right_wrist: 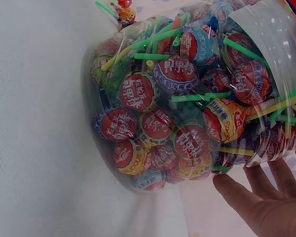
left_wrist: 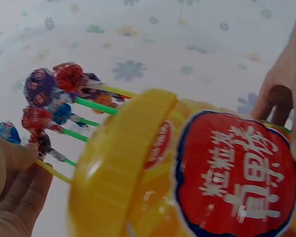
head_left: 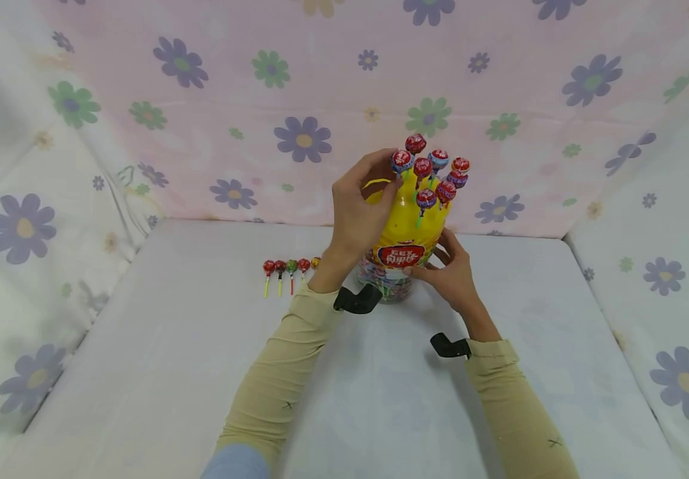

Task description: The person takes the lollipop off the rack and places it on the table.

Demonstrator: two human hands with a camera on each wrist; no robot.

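A clear plastic jar (right_wrist: 153, 118) full of wrapped lollipops stands on the table, with a yellow lid (left_wrist: 113, 163) and a red label (left_wrist: 237, 173). Several lollipops (head_left: 423, 167) stick up from the lid on green and yellow sticks. At the lid's left side, my left hand (head_left: 359, 206) pinches the yellow stick of a lollipop with a blue and red wrapper (head_left: 402, 160). Lower down, my right hand (head_left: 455, 276) grips the jar's right side, its thumb in front by the label and its fingers behind.
Left of the jar, several loose lollipops (head_left: 280, 267) lie in a row on the white table (head_left: 158, 346); my left forearm partly covers the row's right end. Flowered cloth (head_left: 224, 133) hangs behind the table and at both sides.
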